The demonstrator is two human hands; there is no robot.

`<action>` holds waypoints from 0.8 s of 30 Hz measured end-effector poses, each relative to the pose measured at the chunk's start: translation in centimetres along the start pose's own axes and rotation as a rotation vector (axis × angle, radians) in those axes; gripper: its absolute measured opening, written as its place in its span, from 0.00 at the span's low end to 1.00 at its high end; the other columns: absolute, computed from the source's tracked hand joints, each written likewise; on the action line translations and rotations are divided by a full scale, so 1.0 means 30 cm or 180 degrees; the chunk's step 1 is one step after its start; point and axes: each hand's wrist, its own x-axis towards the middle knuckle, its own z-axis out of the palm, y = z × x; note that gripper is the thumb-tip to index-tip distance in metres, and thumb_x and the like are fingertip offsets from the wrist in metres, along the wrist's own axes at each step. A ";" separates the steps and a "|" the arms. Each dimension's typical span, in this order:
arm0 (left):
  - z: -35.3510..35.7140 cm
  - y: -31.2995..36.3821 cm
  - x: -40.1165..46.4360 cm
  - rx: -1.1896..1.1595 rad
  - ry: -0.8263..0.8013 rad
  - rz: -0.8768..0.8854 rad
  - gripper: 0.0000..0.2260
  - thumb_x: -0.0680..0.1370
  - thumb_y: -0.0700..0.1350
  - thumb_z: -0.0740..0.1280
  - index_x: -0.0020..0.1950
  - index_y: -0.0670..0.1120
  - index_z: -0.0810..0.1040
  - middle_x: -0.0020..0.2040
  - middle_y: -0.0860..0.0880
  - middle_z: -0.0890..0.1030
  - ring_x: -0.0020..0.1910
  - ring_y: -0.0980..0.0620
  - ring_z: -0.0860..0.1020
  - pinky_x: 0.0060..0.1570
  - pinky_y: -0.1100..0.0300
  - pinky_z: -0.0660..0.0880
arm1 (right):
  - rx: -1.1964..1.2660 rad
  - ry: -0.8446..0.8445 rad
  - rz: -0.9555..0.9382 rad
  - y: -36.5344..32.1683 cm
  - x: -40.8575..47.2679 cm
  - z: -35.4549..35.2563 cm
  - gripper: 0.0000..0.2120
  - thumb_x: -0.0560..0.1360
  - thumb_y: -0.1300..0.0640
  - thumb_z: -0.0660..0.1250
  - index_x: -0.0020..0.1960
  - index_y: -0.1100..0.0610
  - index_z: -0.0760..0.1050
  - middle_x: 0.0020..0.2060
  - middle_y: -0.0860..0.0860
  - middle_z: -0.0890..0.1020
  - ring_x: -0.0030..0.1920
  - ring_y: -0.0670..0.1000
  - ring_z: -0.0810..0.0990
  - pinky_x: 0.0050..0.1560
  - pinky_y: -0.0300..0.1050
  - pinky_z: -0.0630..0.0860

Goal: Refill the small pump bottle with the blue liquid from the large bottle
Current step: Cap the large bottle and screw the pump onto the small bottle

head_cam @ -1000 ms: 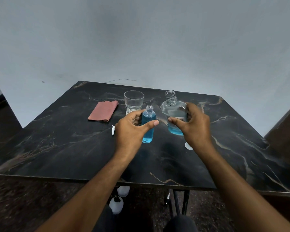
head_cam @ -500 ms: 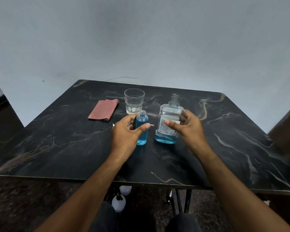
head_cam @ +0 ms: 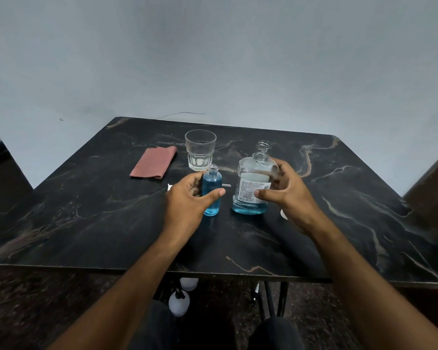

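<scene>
Dim, flat, bluish light, soft shadows under the forearms on the table [head_cam: 91, 218], wide-angle bending at the edges, the large bottle's [head_cam: 253, 188] neck blurred double.

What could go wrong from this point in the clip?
Both bottles stand uncapped: a knock from either of the hands could spill blue liquid on the table. The small bottle looks nearly full, so tipping it risks an overflow. The large bottle stands close beside it, and the right hand looks open, so a bump could topple both.

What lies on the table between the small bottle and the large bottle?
Between the small bottle and the large bottle, the head view shows a small pale strip on bare dark table.
</scene>
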 end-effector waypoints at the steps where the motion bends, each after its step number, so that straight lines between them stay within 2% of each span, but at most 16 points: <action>1: -0.001 0.000 -0.001 -0.0009 -0.0005 -0.0011 0.22 0.68 0.41 0.81 0.58 0.56 0.80 0.49 0.63 0.86 0.52 0.64 0.84 0.50 0.70 0.79 | -0.0057 -0.0019 -0.0001 -0.005 -0.009 -0.004 0.35 0.69 0.76 0.71 0.71 0.55 0.67 0.61 0.52 0.82 0.61 0.51 0.81 0.60 0.50 0.79; 3: -0.005 0.008 -0.009 -0.0013 -0.0055 -0.0034 0.29 0.66 0.42 0.82 0.65 0.50 0.80 0.52 0.62 0.85 0.54 0.64 0.83 0.51 0.69 0.78 | -0.0105 0.0072 -0.0082 -0.018 -0.028 -0.009 0.35 0.69 0.76 0.68 0.71 0.54 0.68 0.61 0.49 0.81 0.62 0.48 0.80 0.60 0.46 0.78; 6: -0.019 0.033 -0.038 0.0082 -0.0013 -0.0010 0.41 0.61 0.48 0.82 0.73 0.46 0.74 0.64 0.55 0.82 0.64 0.60 0.79 0.65 0.60 0.77 | -0.0424 0.0618 -0.0346 -0.042 -0.051 -0.025 0.30 0.68 0.75 0.68 0.66 0.55 0.73 0.56 0.47 0.82 0.59 0.48 0.81 0.56 0.40 0.80; 7: -0.029 0.045 -0.051 0.0154 0.0090 0.0065 0.42 0.61 0.49 0.82 0.74 0.47 0.73 0.67 0.53 0.80 0.67 0.58 0.77 0.68 0.56 0.74 | -0.0834 0.0844 -0.0400 -0.047 -0.052 -0.037 0.27 0.69 0.75 0.68 0.64 0.56 0.75 0.55 0.49 0.82 0.58 0.50 0.81 0.55 0.42 0.80; 9: -0.044 0.083 -0.077 0.0519 0.0350 0.0365 0.41 0.63 0.53 0.81 0.75 0.51 0.72 0.70 0.53 0.78 0.70 0.58 0.74 0.70 0.58 0.71 | -0.2032 0.1014 -0.0361 -0.054 -0.053 -0.082 0.21 0.70 0.71 0.70 0.61 0.57 0.79 0.55 0.53 0.81 0.53 0.50 0.79 0.54 0.45 0.78; 11: -0.050 0.137 -0.090 0.0899 0.0516 0.0742 0.39 0.64 0.59 0.78 0.74 0.53 0.73 0.71 0.53 0.77 0.71 0.59 0.73 0.70 0.62 0.70 | -0.2906 0.0704 -0.0094 -0.058 -0.057 -0.130 0.19 0.70 0.63 0.73 0.61 0.57 0.80 0.56 0.54 0.80 0.51 0.48 0.76 0.54 0.41 0.72; 12: -0.048 0.167 -0.088 0.0964 0.0481 0.0890 0.38 0.64 0.59 0.77 0.73 0.52 0.75 0.72 0.53 0.77 0.72 0.58 0.72 0.70 0.62 0.69 | -0.3140 0.0477 0.0092 -0.058 -0.061 -0.147 0.21 0.70 0.58 0.75 0.63 0.57 0.79 0.57 0.54 0.79 0.51 0.47 0.75 0.54 0.40 0.71; 13: -0.041 0.200 -0.083 0.1010 0.0381 0.1016 0.36 0.65 0.59 0.77 0.71 0.52 0.76 0.71 0.53 0.77 0.73 0.58 0.71 0.71 0.62 0.69 | -0.3303 0.0250 0.0287 -0.056 -0.067 -0.161 0.26 0.69 0.52 0.78 0.65 0.57 0.78 0.58 0.54 0.78 0.53 0.48 0.75 0.55 0.40 0.70; 15: -0.017 0.262 -0.066 0.1151 0.0110 0.1120 0.33 0.66 0.59 0.76 0.70 0.53 0.77 0.70 0.55 0.77 0.71 0.61 0.71 0.69 0.69 0.67 | -0.3587 -0.0061 0.0640 -0.049 -0.076 -0.173 0.35 0.65 0.42 0.79 0.67 0.56 0.75 0.59 0.54 0.76 0.57 0.52 0.76 0.60 0.46 0.74; 16: 0.000 0.289 -0.052 0.1238 -0.0019 0.1092 0.33 0.66 0.59 0.77 0.70 0.55 0.77 0.70 0.55 0.77 0.69 0.63 0.72 0.66 0.73 0.66 | -0.3714 -0.0120 0.0728 -0.044 -0.077 -0.172 0.35 0.63 0.41 0.79 0.65 0.56 0.76 0.58 0.54 0.77 0.58 0.53 0.77 0.60 0.49 0.75; 18: 0.039 0.327 -0.017 0.1454 -0.0216 0.1010 0.32 0.67 0.58 0.79 0.70 0.55 0.77 0.68 0.55 0.79 0.65 0.64 0.72 0.59 0.76 0.65 | -0.3767 -0.0124 0.0720 -0.025 -0.073 -0.167 0.27 0.64 0.43 0.80 0.56 0.57 0.80 0.52 0.53 0.81 0.52 0.53 0.80 0.54 0.49 0.78; 20: 0.081 0.348 0.022 0.1656 -0.0414 0.0864 0.31 0.68 0.58 0.79 0.69 0.53 0.79 0.67 0.53 0.80 0.64 0.62 0.74 0.56 0.72 0.66 | -0.3645 -0.0053 0.0672 -0.007 -0.068 -0.165 0.20 0.65 0.47 0.80 0.50 0.58 0.81 0.45 0.52 0.83 0.46 0.52 0.81 0.47 0.46 0.77; 22: 0.115 0.353 0.053 0.1737 -0.0578 0.0685 0.30 0.67 0.57 0.80 0.67 0.51 0.80 0.67 0.52 0.81 0.66 0.57 0.76 0.57 0.67 0.66 | -0.3479 0.0033 0.0632 0.002 -0.067 -0.163 0.17 0.66 0.50 0.80 0.48 0.57 0.81 0.42 0.51 0.83 0.43 0.50 0.80 0.44 0.45 0.77; 24: 0.140 0.344 0.072 0.1712 -0.0620 0.0560 0.30 0.67 0.55 0.81 0.67 0.50 0.81 0.66 0.51 0.82 0.63 0.56 0.78 0.56 0.68 0.67 | -0.3315 0.0212 0.0490 -0.001 -0.067 -0.163 0.14 0.66 0.51 0.80 0.47 0.56 0.82 0.39 0.48 0.82 0.40 0.48 0.79 0.39 0.40 0.74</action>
